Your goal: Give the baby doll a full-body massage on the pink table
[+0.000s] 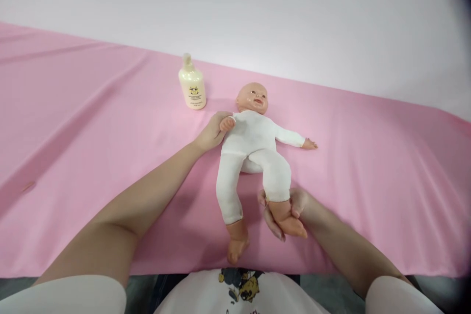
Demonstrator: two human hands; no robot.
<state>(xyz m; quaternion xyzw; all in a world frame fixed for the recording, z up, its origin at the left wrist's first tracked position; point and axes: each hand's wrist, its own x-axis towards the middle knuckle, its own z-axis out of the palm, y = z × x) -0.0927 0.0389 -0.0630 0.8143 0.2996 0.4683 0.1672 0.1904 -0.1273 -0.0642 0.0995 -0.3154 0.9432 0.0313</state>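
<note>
Two holds on the doll (pixel 252 132): left hand (pixel 213 132) grasping its side, right hand (pixel 300 201) an ankle; we judge it light, soft, torso grippable.

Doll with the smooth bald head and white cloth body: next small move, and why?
Probably ease the right hand down to lay the held leg on the pink cloth: it cups the doll's ankle, knee bent, while the other leg stretches toward the near edge. The left hand, near the shoulder, could steady the body.

Two hands (pixel 211 133) (pixel 300 201), one doll (pixel 253 132), one bottle (pixel 193 86), one cloth (pixel 368 157) show.
</note>
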